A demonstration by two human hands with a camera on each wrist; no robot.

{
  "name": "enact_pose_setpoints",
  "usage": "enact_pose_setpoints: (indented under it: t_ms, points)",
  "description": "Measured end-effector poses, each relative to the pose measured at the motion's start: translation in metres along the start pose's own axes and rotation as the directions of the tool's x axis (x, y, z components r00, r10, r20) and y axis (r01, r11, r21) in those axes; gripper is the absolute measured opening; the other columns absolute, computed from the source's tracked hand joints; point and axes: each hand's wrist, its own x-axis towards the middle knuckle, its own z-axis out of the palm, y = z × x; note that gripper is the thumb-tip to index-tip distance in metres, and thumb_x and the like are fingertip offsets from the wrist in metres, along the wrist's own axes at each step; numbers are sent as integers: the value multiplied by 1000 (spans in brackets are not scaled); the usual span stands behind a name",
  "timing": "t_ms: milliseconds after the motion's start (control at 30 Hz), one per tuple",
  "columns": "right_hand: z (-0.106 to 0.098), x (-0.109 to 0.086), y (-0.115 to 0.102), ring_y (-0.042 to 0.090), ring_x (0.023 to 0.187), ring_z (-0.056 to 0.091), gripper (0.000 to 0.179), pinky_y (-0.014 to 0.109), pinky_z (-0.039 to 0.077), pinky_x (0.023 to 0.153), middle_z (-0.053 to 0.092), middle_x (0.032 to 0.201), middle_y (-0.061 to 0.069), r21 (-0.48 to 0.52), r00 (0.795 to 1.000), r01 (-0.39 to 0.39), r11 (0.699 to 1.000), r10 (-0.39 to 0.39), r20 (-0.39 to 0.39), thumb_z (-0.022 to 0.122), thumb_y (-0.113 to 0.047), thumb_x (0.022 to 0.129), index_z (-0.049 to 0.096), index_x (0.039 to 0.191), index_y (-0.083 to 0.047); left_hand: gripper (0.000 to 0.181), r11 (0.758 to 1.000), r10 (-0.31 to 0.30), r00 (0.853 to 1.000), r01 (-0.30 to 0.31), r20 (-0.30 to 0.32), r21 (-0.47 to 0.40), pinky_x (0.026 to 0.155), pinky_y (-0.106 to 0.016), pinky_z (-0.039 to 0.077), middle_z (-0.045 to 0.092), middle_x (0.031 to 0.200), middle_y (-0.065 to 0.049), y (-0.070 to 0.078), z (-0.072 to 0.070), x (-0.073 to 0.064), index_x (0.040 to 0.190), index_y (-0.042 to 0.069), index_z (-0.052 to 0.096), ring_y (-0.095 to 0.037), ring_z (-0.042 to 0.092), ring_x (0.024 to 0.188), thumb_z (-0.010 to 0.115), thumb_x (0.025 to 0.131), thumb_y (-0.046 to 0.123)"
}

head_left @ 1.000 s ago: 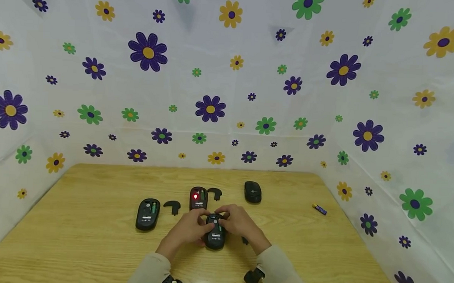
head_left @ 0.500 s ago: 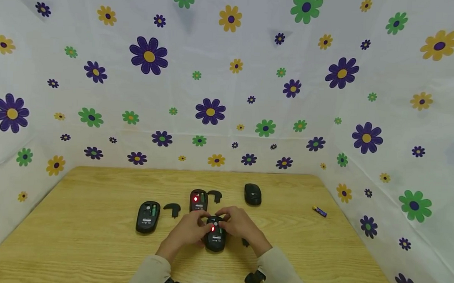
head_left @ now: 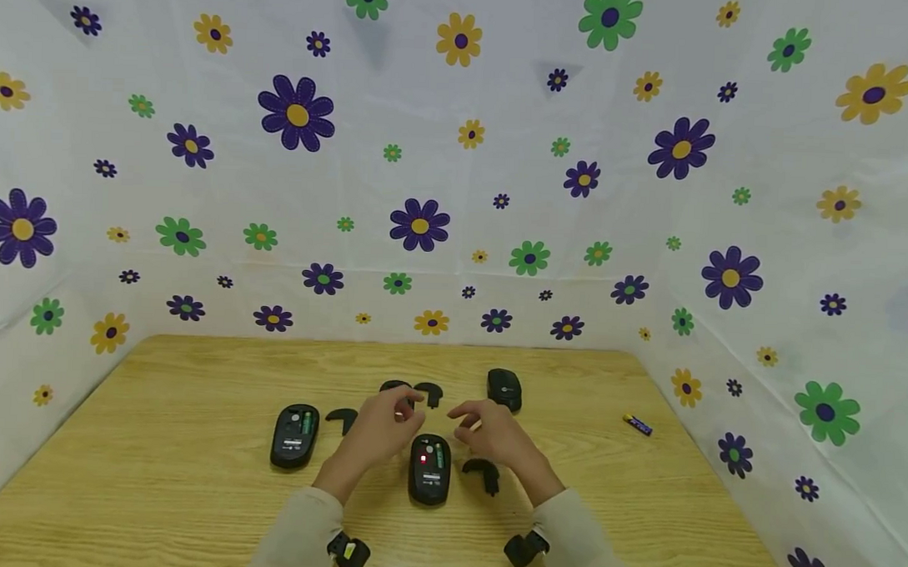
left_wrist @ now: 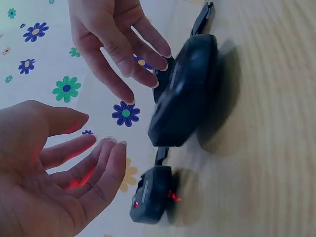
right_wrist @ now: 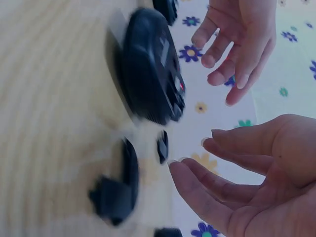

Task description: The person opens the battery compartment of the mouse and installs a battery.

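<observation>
A black computer mouse (head_left: pixel 429 483) lies underside up between the hands, its battery bay uncovered. Inside sits a green battery (head_left: pixel 439 456), and a red light glows beside it. My left hand (head_left: pixel 383 423) is raised beyond the mouse on its left, fingers loosely bent and holding nothing. On the other side hovers my right hand (head_left: pixel 491 432), likewise holding nothing, with thumb and fingers apart. Below the right hand rests a black hooked battery cover (head_left: pixel 483 475). In the right wrist view, that cover (right_wrist: pixel 118 185) lies on the table near the mouse (right_wrist: pixel 153 64).
Another upturned mouse (head_left: pixel 294 436) lies at left beside its cover (head_left: pixel 342 419). Behind the left hand, a mouse (head_left: pixel 396 386) is mostly hidden, with a cover (head_left: pixel 429 394) next to it. At the back is an upright mouse (head_left: pixel 504 389). A loose battery (head_left: pixel 638 424) lies far right.
Both hands have let go of the middle mouse and moved up and away from it. Its red light came on. The cover at its right has come into full view.
</observation>
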Motion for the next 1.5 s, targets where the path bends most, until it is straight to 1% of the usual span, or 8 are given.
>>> enact_pose_setpoints:
  t_ms: [100, 233, 333, 467, 667, 933, 1200, 1500]
  points:
    - [-11, 1, 3, 28, 78, 74, 25, 33, 61, 65, 75, 106, 19, 24, 998, -21, 999, 22, -55, 66, -6, 99, 72, 123, -3, 29, 999, 38, 999, -39, 15, 27, 70, -32, 57, 71, 99, -4, 9, 4, 9, 130, 11, 67, -17, 66, 85, 66, 102, 19]
    - [-24, 5, 12, 33, 82, 74, 23, 35, 62, 65, 75, 105, 19, 60, 990, -44, 997, 51, -135, 66, -3, 98, 73, 121, -3, 33, 997, 69, 996, -71, 56, 35, 86, -44, 61, 70, 117, -12, 25, 14, 23, 135, 10, 64, -28, 68, 108, 63, 103, 19]
    - [-33, 9, 20, 36, 88, 74, 24, 36, 64, 69, 74, 109, 22, 79, 985, -49, 996, 62, -164, 65, -3, 99, 72, 122, -2, 35, 998, 66, 993, -66, 94, 0, 95, -50, 59, 66, 127, -18, 37, 21, 35, 138, 9, 62, -33, 65, 117, 62, 103, 19]
    - [-42, 16, 32, 35, 89, 74, 26, 38, 64, 71, 73, 114, 25, 56, 979, -69, 996, 78, -187, 63, -4, 100, 70, 125, 1, 38, 999, 49, 990, -46, 131, -29, 99, -52, 58, 62, 135, -22, 44, 30, 52, 141, 9, 59, -35, 63, 122, 60, 104, 19]
    - [-50, 22, 47, 35, 94, 75, 26, 40, 65, 75, 71, 121, 27, 29, 966, -117, 993, 121, -229, 63, -5, 100, 70, 125, 0, 40, 999, 27, 991, -24, 134, -25, 99, -53, 58, 61, 138, -25, 42, 48, 71, 142, 6, 58, -38, 62, 123, 60, 103, 17]
    - [-52, 28, 61, 42, 109, 70, 25, 48, 64, 85, 70, 122, 28, 2, 955, -155, 988, 151, -257, 64, -5, 99, 71, 123, 0, 43, 997, -15, 992, 25, 129, -78, 103, -57, 55, 56, 145, -26, 43, 69, 81, 145, 3, 54, -40, 57, 132, 60, 104, 15]
    - [-50, 40, 66, 47, 117, 66, 27, 53, 61, 93, 70, 123, 28, -17, 943, -186, 982, 173, -286, 63, -9, 100, 70, 124, 0, 42, 997, -59, 992, 65, 113, -50, 100, -55, 57, 59, 142, -25, 42, 78, 92, 144, 2, 55, -39, 59, 129, 59, 104, 14]
    - [-49, 50, 71, 47, 118, 65, 28, 56, 59, 98, 69, 126, 29, 22, 924, -237, 971, 232, -305, 62, -12, 100, 70, 125, 0, 41, 992, -108, 991, 113, 83, -54, 102, -54, 56, 61, 140, -25, 39, 86, 100, 143, 0, 56, -39, 60, 128, 60, 103, 11]
